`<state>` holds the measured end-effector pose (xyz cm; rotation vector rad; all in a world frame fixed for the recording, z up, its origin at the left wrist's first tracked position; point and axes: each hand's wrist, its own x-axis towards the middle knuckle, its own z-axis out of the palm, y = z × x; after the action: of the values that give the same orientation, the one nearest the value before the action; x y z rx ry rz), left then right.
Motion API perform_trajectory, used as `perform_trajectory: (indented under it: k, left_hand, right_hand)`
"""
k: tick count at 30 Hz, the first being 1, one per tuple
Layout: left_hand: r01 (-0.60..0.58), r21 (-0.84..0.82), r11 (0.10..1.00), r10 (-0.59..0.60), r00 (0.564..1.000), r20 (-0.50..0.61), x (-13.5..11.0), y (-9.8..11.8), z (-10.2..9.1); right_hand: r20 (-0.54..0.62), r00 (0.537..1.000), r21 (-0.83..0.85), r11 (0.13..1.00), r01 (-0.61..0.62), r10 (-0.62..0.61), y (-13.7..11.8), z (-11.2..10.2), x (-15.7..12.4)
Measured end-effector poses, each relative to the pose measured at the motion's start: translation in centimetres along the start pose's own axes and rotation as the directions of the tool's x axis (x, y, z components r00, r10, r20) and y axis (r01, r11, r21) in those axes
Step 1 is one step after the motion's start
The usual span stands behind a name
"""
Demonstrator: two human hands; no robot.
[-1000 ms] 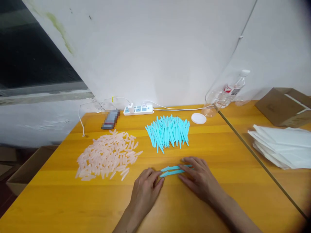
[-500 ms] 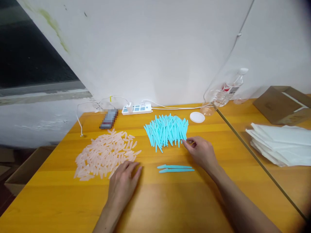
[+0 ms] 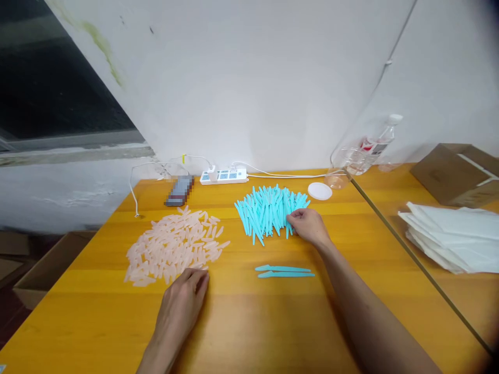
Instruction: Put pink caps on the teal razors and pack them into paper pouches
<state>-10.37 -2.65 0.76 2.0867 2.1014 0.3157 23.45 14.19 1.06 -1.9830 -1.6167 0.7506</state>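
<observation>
Found two blue pieces (image 3: 284, 271) laid parallel on tabletop (image 3: 97, 322), clear of both piles, which look scarcely drawn down. Noted right hand (image 3: 307, 226) curled at blue pile (image 3: 268, 210) edge, grip not determinable. Noted left hand (image 3: 183, 304) flat, open, fingertips at pink pile (image 3: 175, 246).

On my feed, the wearer shows as two bare hands with their forearms. The left hand (image 3: 181, 304) is slim and long-fingered, and I see the back of it. The left forearm (image 3: 156, 353) is bare right down to the bottom edge. The right hand (image 3: 307, 226) looks smaller, and its knuckles show as a rounded ridge. The right forearm (image 3: 370, 322) is bare too, lean, widening toward the lower edge. The fingernails are too small for me to make out.
</observation>
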Motion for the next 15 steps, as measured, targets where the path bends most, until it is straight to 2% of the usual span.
perform_trajectory:
  k: [2,4,6,8,10,13,15]
  left_hand:
    - [-0.002,-0.015,1.0,0.002,1.0,0.013,0.1,-0.1,-0.2]
    - [-0.002,-0.035,0.999,0.002,1.0,0.011,0.1,0.0,-0.5]
    - [-0.005,-0.104,0.995,0.004,1.0,-0.008,0.3,0.3,-0.8]
    - [0.013,-0.262,0.965,-0.016,1.0,-0.01,0.6,0.8,-1.0]
    - [0.048,-0.496,0.867,-0.044,0.999,0.02,1.3,1.9,-1.0]
    - [0.1,-0.791,0.604,-0.038,0.995,0.097,2.8,4.3,-0.7]
    - [0.142,-0.888,0.437,-0.024,0.989,0.146,4.0,5.8,-0.2]
  right_hand:
    - [-0.035,0.999,0.058,0.998,0.002,0.0,0.6,-0.5,-0.5]
    - [-0.015,1.0,0.217,0.976,0.021,-0.018,1.3,-1.1,-1.6]
    - [0.089,0.995,0.437,0.9,0.008,-0.052,1.9,-1.6,-3.0]
    - [0.208,0.972,0.565,0.825,-0.03,-0.107,2.3,-2.1,-4.7]
    - [0.288,0.943,0.577,0.816,-0.034,-0.164,2.4,-2.5,-6.4]
    - [0.396,0.879,0.543,0.839,0.011,-0.267,2.3,-2.7,-8.2]
    - [0.462,0.829,0.532,0.846,0.027,-0.317,2.3,-2.6,-8.8]
